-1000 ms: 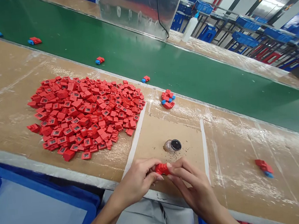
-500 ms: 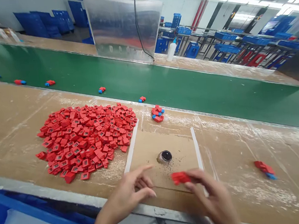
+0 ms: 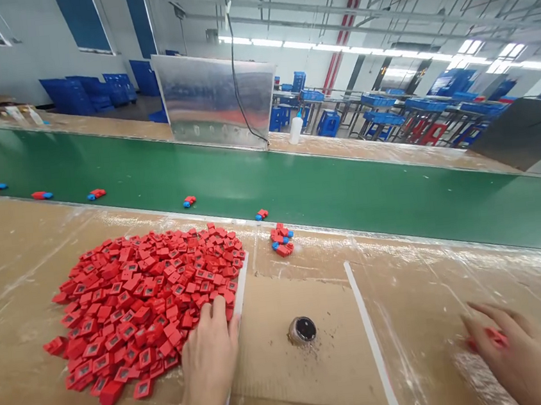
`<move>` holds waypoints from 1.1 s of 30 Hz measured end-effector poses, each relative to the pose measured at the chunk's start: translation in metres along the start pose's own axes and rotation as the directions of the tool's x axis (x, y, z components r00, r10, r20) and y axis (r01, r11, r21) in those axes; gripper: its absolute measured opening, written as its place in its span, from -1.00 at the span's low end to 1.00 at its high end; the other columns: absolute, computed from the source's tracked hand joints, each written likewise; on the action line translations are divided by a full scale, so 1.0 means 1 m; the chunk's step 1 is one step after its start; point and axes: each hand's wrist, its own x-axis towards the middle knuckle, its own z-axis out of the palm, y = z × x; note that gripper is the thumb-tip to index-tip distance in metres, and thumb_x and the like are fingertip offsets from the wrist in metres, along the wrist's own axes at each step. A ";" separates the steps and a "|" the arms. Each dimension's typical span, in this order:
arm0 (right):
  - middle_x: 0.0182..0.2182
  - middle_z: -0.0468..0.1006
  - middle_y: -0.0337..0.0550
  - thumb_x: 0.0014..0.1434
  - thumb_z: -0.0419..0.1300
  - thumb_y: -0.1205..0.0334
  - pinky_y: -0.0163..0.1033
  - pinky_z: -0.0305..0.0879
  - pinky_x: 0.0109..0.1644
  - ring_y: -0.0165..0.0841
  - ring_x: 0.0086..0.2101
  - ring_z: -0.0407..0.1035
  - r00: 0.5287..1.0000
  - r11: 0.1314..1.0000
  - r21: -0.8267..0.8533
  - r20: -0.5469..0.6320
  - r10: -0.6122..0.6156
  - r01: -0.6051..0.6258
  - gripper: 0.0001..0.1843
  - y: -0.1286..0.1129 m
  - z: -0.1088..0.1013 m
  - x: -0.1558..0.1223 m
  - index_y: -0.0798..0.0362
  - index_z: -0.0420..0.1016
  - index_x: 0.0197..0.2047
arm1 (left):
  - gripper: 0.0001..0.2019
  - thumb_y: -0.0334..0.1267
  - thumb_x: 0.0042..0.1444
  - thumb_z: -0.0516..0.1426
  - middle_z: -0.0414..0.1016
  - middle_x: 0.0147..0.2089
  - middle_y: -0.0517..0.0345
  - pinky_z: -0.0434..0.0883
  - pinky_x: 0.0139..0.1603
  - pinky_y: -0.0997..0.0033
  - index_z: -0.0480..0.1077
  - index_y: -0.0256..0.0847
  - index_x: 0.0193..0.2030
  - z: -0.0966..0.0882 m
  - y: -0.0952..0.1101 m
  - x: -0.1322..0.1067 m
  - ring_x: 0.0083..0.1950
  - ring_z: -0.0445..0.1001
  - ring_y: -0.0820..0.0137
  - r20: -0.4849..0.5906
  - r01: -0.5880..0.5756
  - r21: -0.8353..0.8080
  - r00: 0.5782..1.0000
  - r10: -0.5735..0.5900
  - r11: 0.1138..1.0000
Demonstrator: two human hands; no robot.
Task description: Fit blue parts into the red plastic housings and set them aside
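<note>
My left hand [image 3: 211, 353] rests on the near right edge of a heap of red plastic blocks [image 3: 136, 300], fingers bent together and tips down among them. What lies under the fingertips is hidden. Far to the right, my right hand [image 3: 517, 344] is low over the table, blurred by motion, its fingers round a red plastic piece [image 3: 493, 337] that shows between them. Between the hands stands a small round jar of dark contents [image 3: 305, 329] on a cardboard sheet [image 3: 337, 376], with dark specks scattered around it.
Behind the heap, a few red-and-blue pieces [image 3: 282, 240] lie together by the belt's edge. Several more red-and-blue pieces [image 3: 96, 194] sit spaced along the green conveyor belt [image 3: 346, 188]. A metal panel [image 3: 216, 102] and a white bottle [image 3: 295, 127] stand beyond it.
My left hand has moved left from above the cardboard onto the heap. My right hand has gone right with the red piece, to where a red-and-blue piece lay. The view has tilted up.
</note>
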 end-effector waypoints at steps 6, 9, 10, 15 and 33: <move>-0.21 0.55 0.04 0.34 -0.07 0.02 -0.14 0.36 -0.22 -0.21 -0.29 0.45 0.877 0.909 0.341 0.325 -0.353 0.239 -0.58 -0.161 0.081 0.119 0.12 0.43 0.00 | -0.70 -0.21 0.38 -0.14 0.47 -0.02 0.00 0.24 -0.49 0.38 0.37 -0.14 0.02 0.015 -0.005 0.005 -0.26 0.60 0.21 0.022 -0.002 -0.006 1.000 0.002 1.000; -0.24 0.58 -0.07 0.36 -0.01 0.12 -0.24 0.32 -0.15 -0.28 -0.25 0.46 0.767 0.870 0.382 0.439 -0.468 0.312 -0.64 -0.241 0.127 0.174 0.07 0.42 0.10 | -0.71 -0.30 0.36 -0.12 0.49 0.00 0.02 0.33 -0.43 0.39 0.40 -0.13 -0.01 0.021 -0.015 0.004 -0.22 0.60 0.25 0.052 -0.017 -0.062 0.998 0.020 0.998; -0.22 0.59 -0.10 0.37 0.01 0.14 -0.27 0.31 -0.14 -0.29 -0.22 0.46 0.737 0.866 0.381 0.473 -0.483 0.323 -0.65 -0.263 0.141 0.187 0.03 0.42 0.13 | -0.70 -0.33 0.35 -0.12 0.50 0.01 0.02 0.36 -0.38 0.38 0.40 -0.13 0.02 0.023 -0.018 0.003 -0.19 0.60 0.25 0.047 -0.035 -0.088 0.998 0.039 0.996; -0.18 0.57 0.00 0.35 0.12 0.09 -0.15 0.34 -0.07 -0.23 -0.16 0.45 0.675 0.935 0.230 0.647 -0.355 0.271 -0.71 -0.325 0.193 0.215 0.11 0.52 -0.04 | -0.61 -0.42 0.28 -0.09 0.51 0.07 -0.03 0.45 -0.16 0.34 0.37 -0.13 0.15 0.034 -0.027 -0.004 0.00 0.55 0.21 -0.059 -0.157 -0.123 0.987 0.150 0.980; -0.10 0.58 0.06 0.28 0.10 0.21 -0.16 0.45 -0.04 -0.27 -0.16 0.50 0.854 0.817 0.577 0.415 -0.313 0.019 -0.59 -0.233 0.082 0.148 0.17 0.32 0.16 | -0.57 -0.41 0.22 -0.03 0.51 0.05 -0.05 0.43 0.04 0.21 0.28 -0.22 0.23 0.030 -0.040 -0.028 0.03 0.50 0.22 -0.212 -0.325 -0.475 0.944 0.252 0.818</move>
